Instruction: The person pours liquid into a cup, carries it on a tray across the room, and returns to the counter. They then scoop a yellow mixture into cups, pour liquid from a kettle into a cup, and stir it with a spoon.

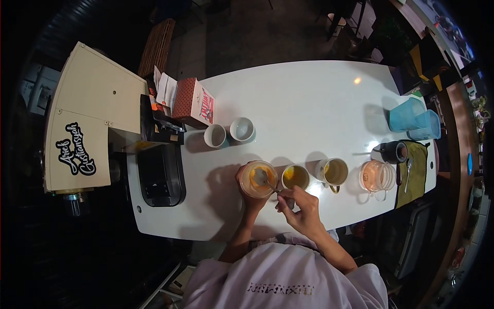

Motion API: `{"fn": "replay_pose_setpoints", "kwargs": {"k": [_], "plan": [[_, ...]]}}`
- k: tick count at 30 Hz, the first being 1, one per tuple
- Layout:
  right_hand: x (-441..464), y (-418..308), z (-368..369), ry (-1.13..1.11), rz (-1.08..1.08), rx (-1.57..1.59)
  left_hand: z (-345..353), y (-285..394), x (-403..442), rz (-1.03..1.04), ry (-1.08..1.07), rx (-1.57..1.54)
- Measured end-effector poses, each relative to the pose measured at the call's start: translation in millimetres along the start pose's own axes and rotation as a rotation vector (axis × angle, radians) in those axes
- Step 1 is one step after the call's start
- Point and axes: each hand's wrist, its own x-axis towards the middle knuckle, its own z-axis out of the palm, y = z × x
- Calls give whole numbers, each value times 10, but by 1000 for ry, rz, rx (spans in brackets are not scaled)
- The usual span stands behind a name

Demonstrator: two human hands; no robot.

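My left hand [249, 200] is wrapped round a clear glass [258, 178] that holds something orange-yellow. A spoon [263, 177] dips into this glass, its handle pinched in the fingers of my right hand [301, 207]. Just right of the glass stands a cup [295, 176] with yellow liquid in it, close to my right fingertips. Beyond it is a mug [335, 171] with a handle, also with a yellowish content. My right fingers partly cover the spoon's handle.
Two small white cups [215, 136] stand at the back left, by a red patterned box [191, 103]. A glass server [377, 176], a dark cup [395, 152], an olive cloth [413, 180] and blue containers [407, 115] are at the right. A black device [160, 175] sits left.
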Motion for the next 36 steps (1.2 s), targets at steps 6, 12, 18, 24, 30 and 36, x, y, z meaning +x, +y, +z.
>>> {"fn": "replay_pose_setpoints", "kwargs": {"k": [6, 12, 18, 24, 30, 36], "plan": [[-13, 16, -6, 9, 51, 65, 31, -2, -3, -5, 26, -133], [-30, 30, -61, 9, 131, 167, 6, 12, -6, -15, 9, -116], [-89, 61, -119, 122, 270, 429, 26, -24, -33, -51, 20, -164], [-132, -20, -365, 230, 295, 547, 30, 12, -33, -59, 13, -183], [-307, -86, -734, 373, 262, 560, 47, -9, -26, -10, 18, -284], [-551, -165, -1217, 626, 184, 468, 70, -97, -83, -61, 51, -204]]}}
